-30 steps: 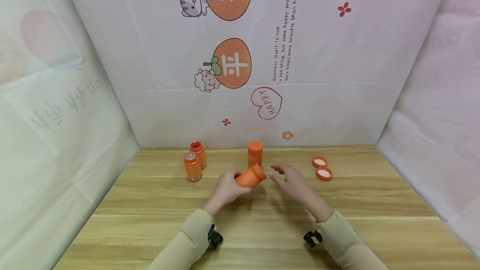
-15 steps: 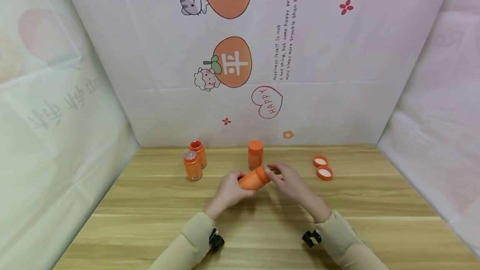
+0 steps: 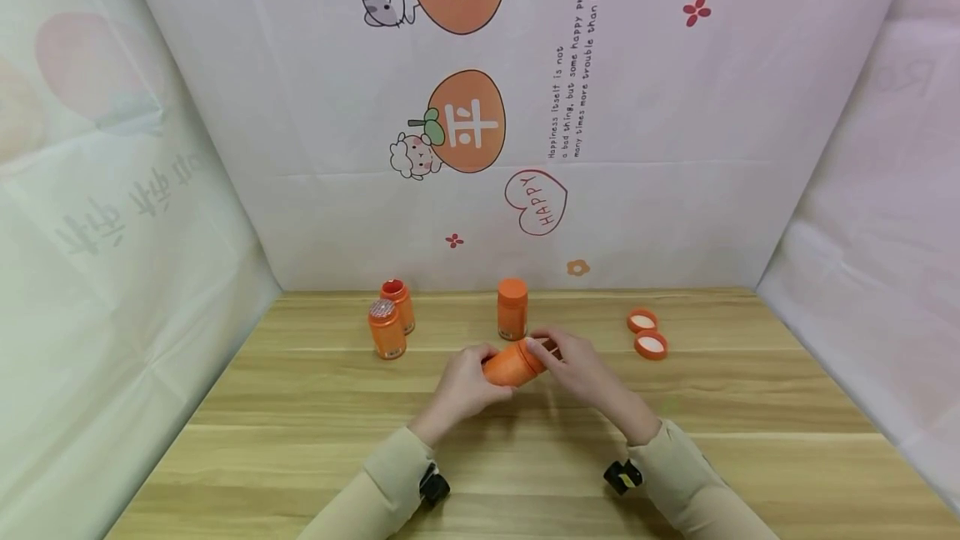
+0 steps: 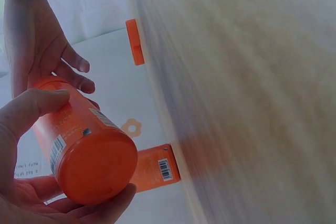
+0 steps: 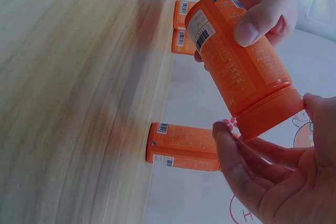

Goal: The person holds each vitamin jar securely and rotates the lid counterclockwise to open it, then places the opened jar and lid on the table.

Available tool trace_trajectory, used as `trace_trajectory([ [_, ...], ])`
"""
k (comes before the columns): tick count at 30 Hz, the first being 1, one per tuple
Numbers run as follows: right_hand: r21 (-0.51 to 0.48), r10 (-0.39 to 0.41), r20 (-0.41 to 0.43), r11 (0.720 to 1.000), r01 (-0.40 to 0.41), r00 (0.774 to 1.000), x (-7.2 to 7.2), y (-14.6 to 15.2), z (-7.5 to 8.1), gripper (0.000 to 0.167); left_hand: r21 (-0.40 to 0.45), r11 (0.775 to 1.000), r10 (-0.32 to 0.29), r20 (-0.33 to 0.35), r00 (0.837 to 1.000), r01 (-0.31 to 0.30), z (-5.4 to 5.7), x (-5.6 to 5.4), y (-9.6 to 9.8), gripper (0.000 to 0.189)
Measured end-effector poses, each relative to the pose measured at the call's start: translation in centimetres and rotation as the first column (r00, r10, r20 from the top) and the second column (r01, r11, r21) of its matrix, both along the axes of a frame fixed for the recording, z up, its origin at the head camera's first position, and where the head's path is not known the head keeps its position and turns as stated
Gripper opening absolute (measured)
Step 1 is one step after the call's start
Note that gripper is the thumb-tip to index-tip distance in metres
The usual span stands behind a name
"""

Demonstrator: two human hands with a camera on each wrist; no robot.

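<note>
My left hand [image 3: 468, 382] grips an orange plastic bottle [image 3: 512, 366] around its body, tilted above the table with its capped end toward the right. In the left wrist view the bottle's base faces the camera. At the capped end, my right hand [image 3: 581, 365] has its thumb and fingers around the orange screw cap [image 5: 270, 113]; the thumb touches the cap's edge in the right wrist view. Behind them a second capped orange bottle [image 3: 512, 311] stands upright.
At the back left stand two uncapped orange bottles, one with a silvery top [image 3: 387, 330] and one with an open mouth [image 3: 397, 307]. Two loose orange caps [image 3: 650, 345] lie at the right on the wooden table [image 3: 300, 432]. A printed white cloth [image 3: 637, 215] rises behind the table.
The held bottle has shifted slightly right and down with my left hand. My right hand, apart from it one second ago, now has its thumb and fingers at the cap.
</note>
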State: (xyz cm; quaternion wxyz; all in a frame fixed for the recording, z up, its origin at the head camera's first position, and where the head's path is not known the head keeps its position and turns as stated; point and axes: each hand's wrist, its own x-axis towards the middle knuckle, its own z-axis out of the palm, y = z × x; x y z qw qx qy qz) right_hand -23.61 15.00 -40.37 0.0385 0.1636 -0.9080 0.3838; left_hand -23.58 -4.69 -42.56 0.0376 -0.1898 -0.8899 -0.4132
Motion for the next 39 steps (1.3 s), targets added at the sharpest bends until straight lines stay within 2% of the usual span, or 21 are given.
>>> trace_trajectory([
  [6,-0.011,-0.012,0.054,1.0,0.012,0.998,0.2,-0.3,0.2,0.038,-0.023,1.0,-0.011,-0.037,0.999,0.01,0.1,0.4,0.3,0.041],
  [16,-0.027,-0.013,0.063,1.0,0.015,0.998,0.3,-0.6,-0.1,0.031,-0.06,0.998,-0.004,-0.056,0.998,0.0,0.4,0.9,0.3,0.047],
  [30,-0.028,0.006,0.034,1.0,-0.005,0.999,0.0,-0.6,-0.8,0.033,-0.053,0.999,-0.009,-0.042,0.999,0.007,0.6,1.0,0.1,0.044],
  [39,0.003,0.001,0.017,1.0,-0.002,1.0,0.1,-0.5,-0.9,0.029,-0.019,0.999,-0.035,-0.005,0.999,0.035,0.4,0.8,0.0,0.039],
])
